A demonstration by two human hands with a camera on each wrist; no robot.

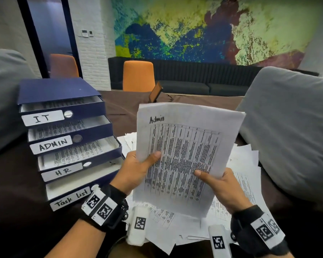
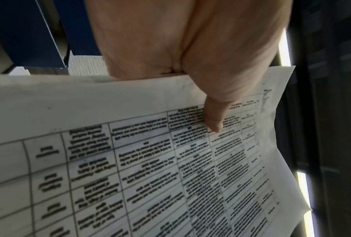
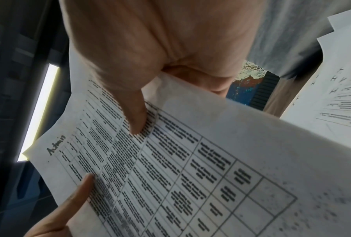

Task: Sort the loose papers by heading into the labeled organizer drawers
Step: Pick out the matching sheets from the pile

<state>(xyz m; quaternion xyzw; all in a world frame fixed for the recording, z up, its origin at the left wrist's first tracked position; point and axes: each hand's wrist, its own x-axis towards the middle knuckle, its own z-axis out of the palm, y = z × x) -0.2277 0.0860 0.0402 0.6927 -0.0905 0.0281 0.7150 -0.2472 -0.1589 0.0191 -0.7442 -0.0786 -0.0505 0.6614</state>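
Both hands hold up a printed table sheet headed "Admin" in front of me. My left hand pinches its left edge, thumb on the print; the same left hand and sheet fill the left wrist view. My right hand pinches the lower right edge, also seen as the right hand on the sheet. To the left stands a blue organizer with four pulled-out drawers labeled IT, ADMIN, HR and Task List. The fingers behind the sheet are hidden.
A heap of loose papers lies on the dark brown table under my hands. Grey cushions sit at left and right. An orange chair and a dark bench stand beyond the table.
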